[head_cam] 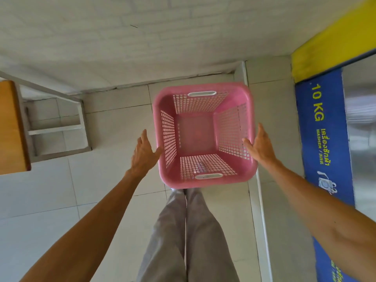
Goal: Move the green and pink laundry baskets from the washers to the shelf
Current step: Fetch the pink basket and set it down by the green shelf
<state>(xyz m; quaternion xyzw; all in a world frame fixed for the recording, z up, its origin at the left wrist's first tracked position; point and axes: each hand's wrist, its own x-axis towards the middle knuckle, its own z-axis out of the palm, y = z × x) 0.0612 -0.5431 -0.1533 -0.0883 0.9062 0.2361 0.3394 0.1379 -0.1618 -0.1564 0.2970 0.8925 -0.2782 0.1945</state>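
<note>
You've got white floor tiles (50, 192) below, brick wall (142, 37) ahead, wood tabletop (11, 127) on metal frame (59, 127) at left, grey trousers (191, 231) bottom ctr.

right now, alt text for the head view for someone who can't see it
An empty pink perforated plastic laundry basket sits on the white tiled floor, seen from above. The left hand and right hand are open at its two sides. A blue washer panel reading 10 KG stands at right.

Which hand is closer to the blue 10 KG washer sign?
Right. The right hand is at the pink basket's right wall, on the side toward the sign. The left hand is at the basket's left wall, with the whole basket between it and the sign.
</note>
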